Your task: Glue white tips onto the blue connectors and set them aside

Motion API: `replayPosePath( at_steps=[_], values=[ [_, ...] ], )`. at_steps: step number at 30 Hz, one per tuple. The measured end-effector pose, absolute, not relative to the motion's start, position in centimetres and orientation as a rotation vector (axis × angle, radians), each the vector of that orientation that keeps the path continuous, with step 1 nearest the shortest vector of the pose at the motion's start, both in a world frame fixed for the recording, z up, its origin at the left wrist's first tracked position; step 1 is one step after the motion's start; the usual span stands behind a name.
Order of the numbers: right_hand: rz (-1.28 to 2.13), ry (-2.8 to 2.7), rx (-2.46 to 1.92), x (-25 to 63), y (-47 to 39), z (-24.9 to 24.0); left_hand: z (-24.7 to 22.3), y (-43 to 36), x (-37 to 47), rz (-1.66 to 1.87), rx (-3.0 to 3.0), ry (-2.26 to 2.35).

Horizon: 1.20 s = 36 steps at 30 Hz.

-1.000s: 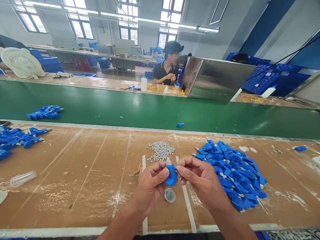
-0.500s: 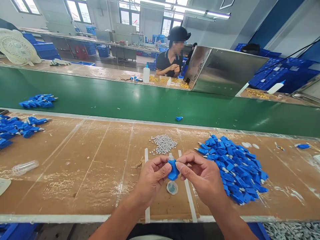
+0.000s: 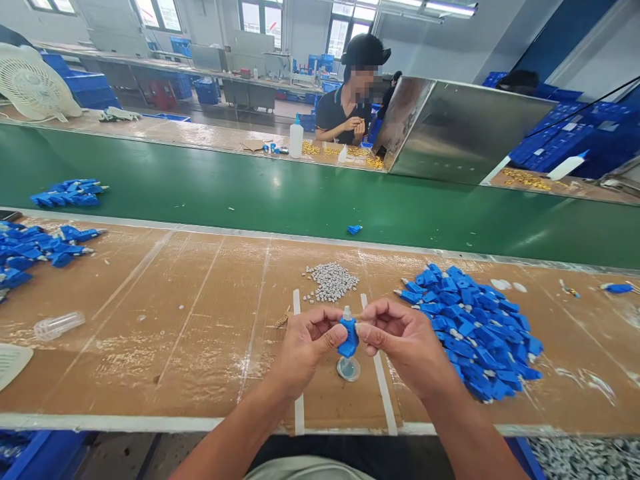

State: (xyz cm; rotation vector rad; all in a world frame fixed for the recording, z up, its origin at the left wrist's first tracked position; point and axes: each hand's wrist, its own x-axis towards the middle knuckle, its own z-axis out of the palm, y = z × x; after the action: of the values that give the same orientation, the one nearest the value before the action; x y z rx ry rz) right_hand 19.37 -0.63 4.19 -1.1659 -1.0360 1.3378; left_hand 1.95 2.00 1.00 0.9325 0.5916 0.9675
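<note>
My left hand [image 3: 306, 347] pinches a small blue plastic part [image 3: 349, 339] between thumb and fingers. The part stands upright, with a whitish tip pointing up. Against its right side, my right hand [image 3: 409, 343] has thumb and forefinger pressed together; whatever lies between them is too small to make out. Just below the part, a small round clear dish [image 3: 349, 369] rests on the table. Beyond my hands is a heap of tiny grey pieces [image 3: 334, 282]. To the right of my right hand spreads a large pile of similar blue parts [image 3: 480, 333].
A green conveyor belt [image 3: 240, 193] crosses behind the brown table [image 3: 200, 360], carrying a group of blue parts [image 3: 70, 193] and one single piece [image 3: 355, 229]. More blue parts [image 3: 43, 250] and a clear tube [image 3: 59, 325] lie left. Across the belt sits a co-worker [image 3: 345, 113].
The view has shifted slightly, so the scene sits a little differently in the picture. Both hands keep their hold around the blue part, with only small finger movement.
</note>
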Motion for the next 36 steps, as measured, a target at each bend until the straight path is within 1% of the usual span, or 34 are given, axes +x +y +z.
replayPosePath(
  at_steps=[4, 9, 15, 23, 27, 36],
  values=[
    [1.575, -0.882, -1.084, 19.7, -0.6, 3.2, 0.7, 1.9, 2.0, 0.905, 0.89, 0.566],
    [1.695, -0.762, -1.058, 19.9, -1.2, 2.7, 0.5, 1.7, 2.1, 0.884, 0.901, 0.567],
    [1.707, -0.709, -1.042, 19.5, -1.2, 2.7, 0.8, 1.6, 2.0, 0.884, 0.886, 0.564],
    [1.804, -0.688, -1.022, 19.5, -1.7, 4.5, 1.7, 1.1, 1.6, 0.656, 0.56, 0.398],
    [1.815, -0.666, -1.023, 19.7, -2.1, 5.2, 1.8, 1.0, 1.5, 0.641, 0.515, 0.365],
    [1.794, -0.722, -1.037, 19.4, -2.4, 4.7, 1.5, 0.7, 1.7, 0.635, 0.509, 0.347]
  ],
)
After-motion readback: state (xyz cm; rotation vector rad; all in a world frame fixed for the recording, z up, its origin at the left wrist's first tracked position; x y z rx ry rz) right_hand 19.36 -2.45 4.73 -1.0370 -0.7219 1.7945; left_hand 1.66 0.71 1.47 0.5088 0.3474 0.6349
